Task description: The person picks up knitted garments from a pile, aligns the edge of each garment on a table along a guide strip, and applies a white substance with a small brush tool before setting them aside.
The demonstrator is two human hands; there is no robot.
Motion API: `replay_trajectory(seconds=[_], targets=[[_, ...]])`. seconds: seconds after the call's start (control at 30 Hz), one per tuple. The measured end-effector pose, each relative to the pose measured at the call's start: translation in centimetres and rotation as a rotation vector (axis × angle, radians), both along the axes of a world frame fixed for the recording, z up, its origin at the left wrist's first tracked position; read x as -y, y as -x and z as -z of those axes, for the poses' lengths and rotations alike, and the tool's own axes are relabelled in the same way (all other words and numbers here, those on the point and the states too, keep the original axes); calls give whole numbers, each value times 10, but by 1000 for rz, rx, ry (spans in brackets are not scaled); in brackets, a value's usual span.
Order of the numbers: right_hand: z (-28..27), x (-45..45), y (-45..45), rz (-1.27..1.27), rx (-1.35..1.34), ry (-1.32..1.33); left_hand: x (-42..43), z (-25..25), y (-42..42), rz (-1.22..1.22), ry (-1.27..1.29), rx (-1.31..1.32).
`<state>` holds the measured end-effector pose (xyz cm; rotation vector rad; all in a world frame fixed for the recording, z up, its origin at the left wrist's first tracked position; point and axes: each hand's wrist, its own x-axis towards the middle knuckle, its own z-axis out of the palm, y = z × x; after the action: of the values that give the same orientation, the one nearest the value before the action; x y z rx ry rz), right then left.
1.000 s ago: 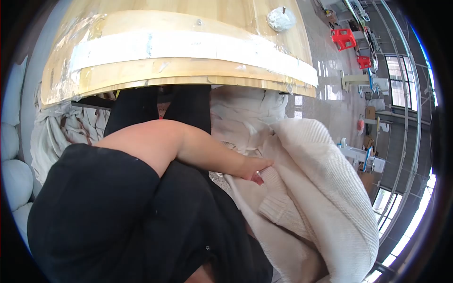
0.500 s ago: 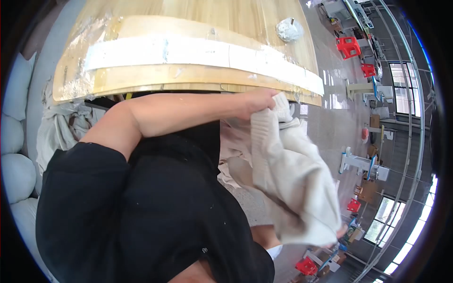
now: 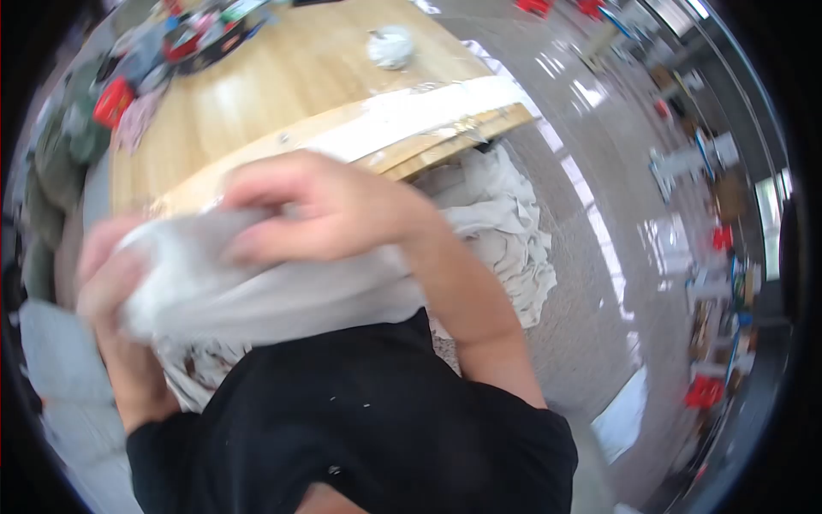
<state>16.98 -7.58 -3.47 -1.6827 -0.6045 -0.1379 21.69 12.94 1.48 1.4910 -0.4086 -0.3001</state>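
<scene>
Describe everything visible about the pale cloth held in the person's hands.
The pale cloth is off-white to light grey and looks soft, bunched into loose folds. It stretches sideways in front of the torso, near the table's edge in the view. The left hand grips its left end; the right hand holds its upper part, thumb lying over it. Blur hides its weave, seams and overall shape.

Wooden table (image 3: 282, 86), white strip (image 3: 428, 104) along its near edge, white lump (image 3: 390, 48) beyond the strip, pink cloth (image 3: 135, 122) and dark tray (image 3: 210, 57) beyond the strip's left end, glossy floor (image 3: 591, 223) right of the strip
</scene>
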Motion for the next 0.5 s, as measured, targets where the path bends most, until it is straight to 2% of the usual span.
replay_trajectory(seconds=[0.03, 0.07, 0.1, 0.17, 0.2, 0.27, 0.33, 0.37, 0.4, 0.43, 0.5], targets=[[-10, -7, -9, -55, -16, 74, -47, 12, -35, 178, 198, 67], [-17, -10, -16, -121, -40, 141, -66, 14, -44, 220, 183, 69], [-9, -13, -25, -96, -40, 119, -83, 15, -45, -105, -3, 507], [17, -19, -45, -314, -102, 275, -150, 17, -55, -240, -262, 652], [36, -23, -47, -340, -125, 292, -150, 32, -48, -460, 98, 176], [83, -35, -50, -381, -151, 313, -192, 68, -59, 43, 101, -11], [115, -48, -48, -86, -74, 350, -192, 103, -54, -197, -554, -73], [119, -59, -50, -89, -80, 352, -178, 100, -59, 215, -900, -208], [115, -72, -50, 15, 4, 219, -158, 115, -45, 292, -962, 285], [108, -83, -46, 123, 86, 85, -131, 110, -30, 308, -962, 278], [76, -100, -34, 155, 94, 119, -84, 95, -15, 327, -304, 385]])
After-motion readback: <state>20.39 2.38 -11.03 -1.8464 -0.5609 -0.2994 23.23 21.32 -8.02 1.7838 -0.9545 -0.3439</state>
